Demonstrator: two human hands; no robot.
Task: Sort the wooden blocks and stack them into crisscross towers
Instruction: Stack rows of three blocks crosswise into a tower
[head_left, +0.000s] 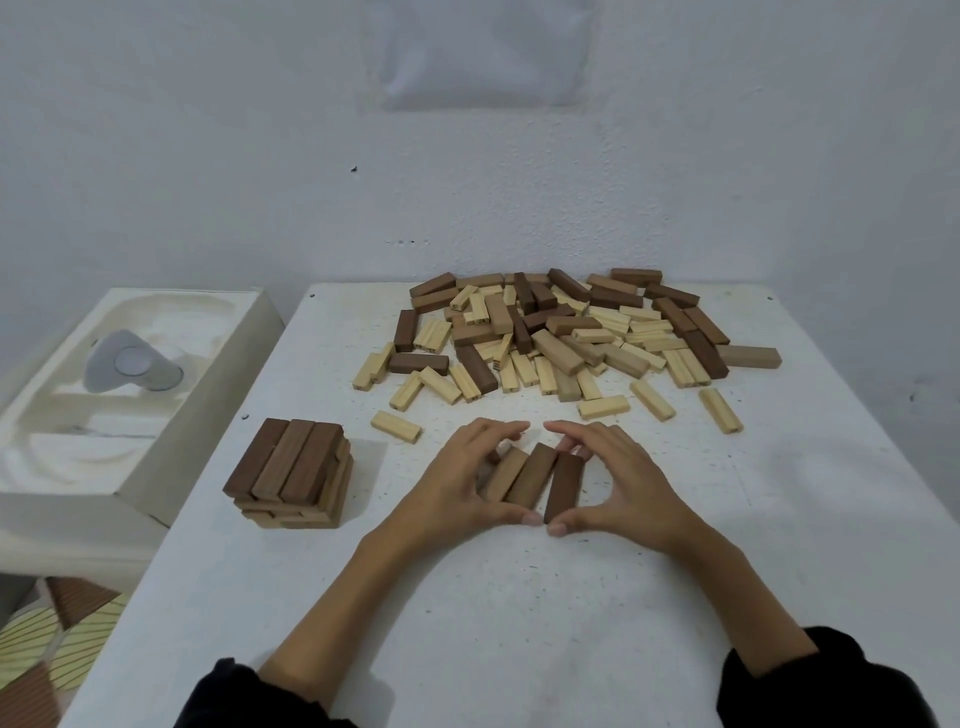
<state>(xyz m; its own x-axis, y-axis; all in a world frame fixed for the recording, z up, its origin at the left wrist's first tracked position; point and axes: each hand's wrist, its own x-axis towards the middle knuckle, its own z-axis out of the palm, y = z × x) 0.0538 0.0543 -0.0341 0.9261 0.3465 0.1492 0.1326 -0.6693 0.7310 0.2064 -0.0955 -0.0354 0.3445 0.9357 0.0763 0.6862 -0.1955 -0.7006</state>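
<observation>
Dark brown tower (291, 475), pale and brown block pile (566, 338), white table (467, 597)

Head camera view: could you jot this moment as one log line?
left hand: holds three-block row | right hand: holds three-block row | brown tower: stands left | loose pile: far side, unsorted

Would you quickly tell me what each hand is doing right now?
Left hand: holds the row of three brown wooden blocks.
Right hand: holds the same row.
</observation>
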